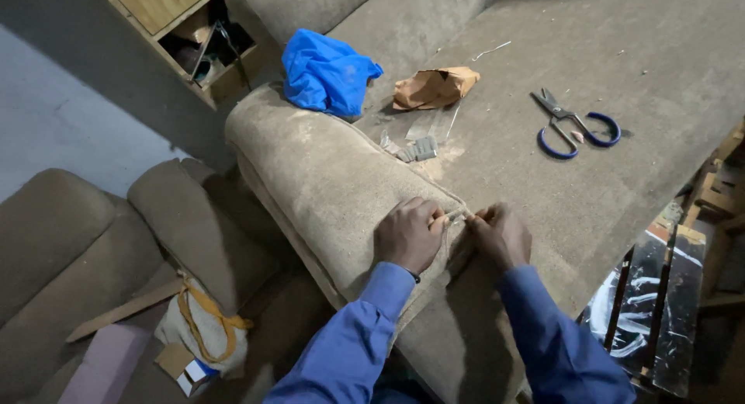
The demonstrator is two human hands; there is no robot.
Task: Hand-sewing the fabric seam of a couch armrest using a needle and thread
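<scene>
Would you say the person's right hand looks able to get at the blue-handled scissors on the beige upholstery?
Probably yes: the blue-handled scissors lie in the open beyond the right hand, with only bare beige upholstery between; but its grip is busy at the seam.

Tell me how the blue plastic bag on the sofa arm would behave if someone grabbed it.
The blue plastic bag lies crumpled in soft folds, so it would probably be floppy and collapse in the hand. It looks thin and glossy, so likely light and a bit slippery. It sits slumped on the padded sofa arm, so rolling seems unlikely; whether anything is inside cannot be told.
</scene>
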